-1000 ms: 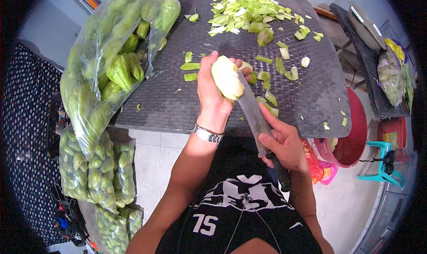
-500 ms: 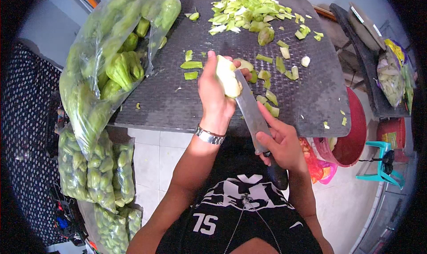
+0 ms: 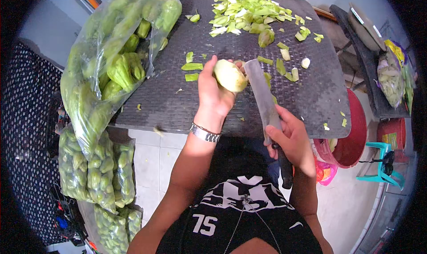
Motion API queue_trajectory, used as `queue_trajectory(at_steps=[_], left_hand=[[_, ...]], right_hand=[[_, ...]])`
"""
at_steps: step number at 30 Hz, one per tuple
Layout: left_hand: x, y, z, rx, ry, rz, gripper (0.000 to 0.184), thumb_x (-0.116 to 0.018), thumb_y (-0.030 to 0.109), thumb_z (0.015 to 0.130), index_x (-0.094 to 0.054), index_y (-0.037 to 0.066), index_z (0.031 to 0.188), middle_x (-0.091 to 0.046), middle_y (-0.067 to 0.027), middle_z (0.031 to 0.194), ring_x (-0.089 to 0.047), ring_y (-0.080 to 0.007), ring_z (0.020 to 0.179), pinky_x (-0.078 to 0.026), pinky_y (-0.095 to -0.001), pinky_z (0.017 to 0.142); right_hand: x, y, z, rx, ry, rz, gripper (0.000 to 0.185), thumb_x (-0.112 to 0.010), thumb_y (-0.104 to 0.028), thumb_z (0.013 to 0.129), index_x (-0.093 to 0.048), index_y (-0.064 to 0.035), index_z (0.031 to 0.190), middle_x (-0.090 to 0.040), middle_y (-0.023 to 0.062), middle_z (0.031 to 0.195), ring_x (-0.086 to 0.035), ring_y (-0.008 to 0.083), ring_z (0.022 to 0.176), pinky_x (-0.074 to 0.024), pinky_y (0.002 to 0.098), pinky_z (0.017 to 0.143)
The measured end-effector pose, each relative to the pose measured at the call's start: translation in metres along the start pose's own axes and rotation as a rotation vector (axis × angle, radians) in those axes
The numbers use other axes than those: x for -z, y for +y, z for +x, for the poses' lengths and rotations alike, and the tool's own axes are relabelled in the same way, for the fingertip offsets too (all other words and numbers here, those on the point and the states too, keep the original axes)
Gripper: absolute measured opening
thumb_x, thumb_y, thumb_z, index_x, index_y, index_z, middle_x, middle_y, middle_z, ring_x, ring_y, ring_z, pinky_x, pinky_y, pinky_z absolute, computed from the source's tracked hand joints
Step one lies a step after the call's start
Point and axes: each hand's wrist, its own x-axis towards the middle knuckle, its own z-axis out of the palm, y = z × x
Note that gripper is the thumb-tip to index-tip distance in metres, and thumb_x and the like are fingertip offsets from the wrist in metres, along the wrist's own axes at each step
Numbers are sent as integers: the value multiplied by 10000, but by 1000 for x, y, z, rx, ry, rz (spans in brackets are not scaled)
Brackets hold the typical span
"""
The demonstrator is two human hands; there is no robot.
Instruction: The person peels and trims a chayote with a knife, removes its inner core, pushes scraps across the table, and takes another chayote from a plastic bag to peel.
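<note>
My left hand (image 3: 214,87) is closed round a pale, peeled chayote (image 3: 230,75), held just above the dark woven-pattern table (image 3: 164,107). In my right hand (image 3: 290,140) is a broad knife (image 3: 261,91), gripped low on the blade and by its black handle. The blade points up and away from me, its tip beside the chayote with a small gap between. Green peel strips (image 3: 280,67) lie scattered past the knife, some partly hidden behind the blade.
A clear plastic bag of green chayotes (image 3: 124,71) covers the table's left side. Peelings (image 3: 244,13) are heaped at the far edge. More filled bags (image 3: 89,169) are below left. A red tub (image 3: 351,134) and a turquoise stool (image 3: 382,165) stand at right.
The knife has moved off the chayote, turning more upright and slightly right. The chayote has rolled in my left hand, showing a rounder side. Some peel pieces near the blade are no longer visible.
</note>
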Motion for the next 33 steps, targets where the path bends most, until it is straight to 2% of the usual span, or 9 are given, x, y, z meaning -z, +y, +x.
queue_trajectory(at_steps=[4, 7, 8, 11, 12, 17, 20, 28, 33], left_hand=[[11, 5, 13, 18, -84, -7, 485, -447, 456, 1063, -579, 7, 1191, -653, -172, 1124, -641, -329, 1050, -518, -467, 962], [13, 5, 11, -24, -128, -19, 497, -441, 471, 1062, -579, 36, 1258, -658, -170, 1139, -634, -348, 1080, -490, -501, 1014], [14, 5, 10, -37, -146, -11, 488, -435, 476, 1064, -584, 56, 1263, -660, -168, 1127, -634, -347, 1077, -491, -505, 1008], [13, 3, 8, -104, -183, -1, 450, -455, 505, 1057, -605, 109, 1211, -672, -150, 1048, -653, -344, 1025, -530, -512, 945], [12, 3, 6, -134, -182, -4, 447, -464, 512, 1054, -607, 110, 1186, -673, -145, 1032, -657, -351, 1013, -541, -518, 928], [3, 1, -1, -186, -182, -17, 441, -501, 549, 1033, -603, 121, 1069, -676, -136, 1009, -665, -405, 1037, -568, -542, 878], [6, 1, 1, -183, -205, -14, 448, -494, 564, 1030, -598, 127, 1033, -671, -140, 1047, -654, -445, 1084, -563, -559, 881], [-2, 1, -10, -231, -139, -42, 422, -450, 530, 1041, -576, 131, 989, -618, -165, 1243, -615, -531, 1119, -543, -602, 884], [-11, -3, -14, -317, -68, 37, 445, -447, 579, 1032, -547, 146, 1004, -608, -153, 1279, -624, -527, 1100, -539, -587, 868]], right_hand=[[-6, -5, 0, 86, 74, 8, 637, -576, -56, 991, -352, -100, 1586, -653, 128, 1067, -614, 127, 624, -499, 273, 526], [-14, -10, -2, 240, 52, -413, 610, -570, -19, 959, -450, -142, 1544, -621, 181, 1148, -649, 195, 698, -546, 323, 612], [-20, -10, -2, 457, 158, -730, 596, -557, -3, 941, -522, -204, 1501, -593, 206, 1123, -669, 285, 758, -572, 385, 684], [-32, 1, -5, 483, 273, -954, 623, -571, 49, 912, -546, -170, 1495, -550, 144, 1088, -549, 166, 633, -483, 335, 609], [-35, 1, -7, 470, 270, -988, 631, -575, 49, 907, -549, -183, 1493, -547, 143, 1082, -552, 181, 639, -488, 341, 615], [-44, 6, -8, 449, 270, -1075, 668, -569, 65, 881, -561, -222, 1484, -533, 149, 1063, -599, 262, 694, -514, 385, 641], [-43, 9, -8, 413, 231, -1117, 746, -578, 17, 864, -473, -309, 1527, -514, 159, 1140, -672, 351, 821, -586, 449, 720], [-44, 12, -7, 412, 249, -1126, 755, -584, 37, 841, -485, -286, 1515, -520, 145, 1153, -676, 355, 831, -585, 463, 718], [-49, 15, -6, 397, 293, -1126, 769, -595, 30, 838, -471, -300, 1521, -515, 150, 1177, -679, 360, 861, -587, 467, 739]])
